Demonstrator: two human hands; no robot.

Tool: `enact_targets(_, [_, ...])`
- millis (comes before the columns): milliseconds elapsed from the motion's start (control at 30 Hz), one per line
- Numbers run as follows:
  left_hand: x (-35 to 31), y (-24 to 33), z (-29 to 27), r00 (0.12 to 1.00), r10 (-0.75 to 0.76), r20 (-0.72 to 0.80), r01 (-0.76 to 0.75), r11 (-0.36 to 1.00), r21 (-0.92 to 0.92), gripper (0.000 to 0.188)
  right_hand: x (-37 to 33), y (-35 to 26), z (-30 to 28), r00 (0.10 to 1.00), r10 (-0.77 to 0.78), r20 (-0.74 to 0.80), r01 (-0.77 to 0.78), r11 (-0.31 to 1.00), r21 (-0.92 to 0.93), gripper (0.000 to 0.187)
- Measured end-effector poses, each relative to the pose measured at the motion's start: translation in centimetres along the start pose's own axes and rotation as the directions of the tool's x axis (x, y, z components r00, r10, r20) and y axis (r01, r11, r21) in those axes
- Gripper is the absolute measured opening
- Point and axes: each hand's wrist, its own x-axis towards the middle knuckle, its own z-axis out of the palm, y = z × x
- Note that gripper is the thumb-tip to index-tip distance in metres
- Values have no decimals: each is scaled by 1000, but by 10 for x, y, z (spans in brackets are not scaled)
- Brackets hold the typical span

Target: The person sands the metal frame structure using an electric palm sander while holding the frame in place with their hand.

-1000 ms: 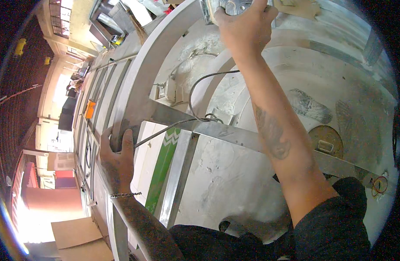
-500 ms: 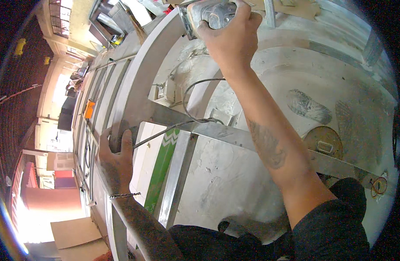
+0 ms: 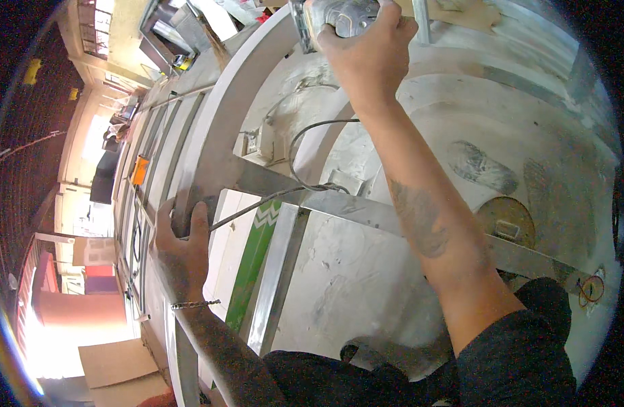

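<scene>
At the top of the view, my right hand point(image 3: 369, 64) is closed around a palm sander point(image 3: 347, 16). The sander's pad side faces left, by the inner edge of a curved grey-white frame point(image 3: 238, 74); whether it touches the frame I cannot tell. Part of the sander is cut off by the picture's edge. My left hand point(image 3: 181, 241) grips the lower part of that frame, thumb on the near side and fingers bent over it. A dark cable point(image 3: 257, 203) runs from beside my left hand, over a metal crossbar point(image 3: 359, 211), and loops up towards my right forearm.
A green-and-white striped panel point(image 3: 253, 271) stands beside a metal post point(image 3: 279, 278). A round brown disc point(image 3: 505, 222) lies on the dusty whitish surface to the right. An orange box point(image 3: 140, 170) hangs on bars at the left. Cardboard point(image 3: 118, 359) lies at lower left.
My right hand and the sander have shifted slightly right and up. My left hand keeps its hold in the same place.
</scene>
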Motion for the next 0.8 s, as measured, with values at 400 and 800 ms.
enact_targets(400, [1,12,-6,996,-58,61,57,998,20,50,10,12,8,994,-52,-91,43,994,-96,71])
enact_targets(800, [3,8,-5,994,-85,70,82,996,47,59,-26,-9,-12,964,-79,254,43,988,147,77])
